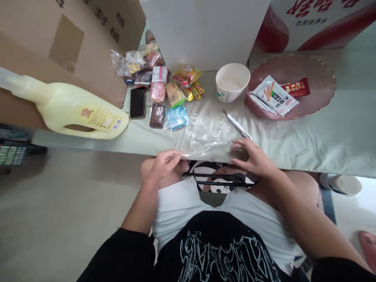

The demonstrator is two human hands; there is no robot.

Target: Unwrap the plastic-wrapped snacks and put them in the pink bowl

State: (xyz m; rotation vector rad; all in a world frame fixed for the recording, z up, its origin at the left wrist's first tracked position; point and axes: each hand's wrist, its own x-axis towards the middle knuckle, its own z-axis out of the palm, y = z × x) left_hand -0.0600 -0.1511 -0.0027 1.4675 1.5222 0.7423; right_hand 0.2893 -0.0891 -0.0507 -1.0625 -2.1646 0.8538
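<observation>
A clear plastic bag (205,135) lies flat and wrinkled along the table's front edge. My left hand (166,162) pinches its near left corner between thumb and fingers. At the bag's right side is my right hand (254,158), with thumb and fingers apart; the fingertips rest on or close to the plastic. Just beyond those fingers lies a slim silver pen-like tool (237,124), its pointed tip facing away to the left. A blue-wrapped snack (177,118) touches or nearly touches the bag's far left part, beside a dark brown packet (157,115).
Several wrapped snacks (158,91) and a phone (138,103) lie left of centre. Behind stand a paper bowl (232,80) and a pink oval tray (320,88) holding packets. A yellow jug (85,111) leans at left. Cardboard boxes (96,47) and a white box (205,31) bound the back.
</observation>
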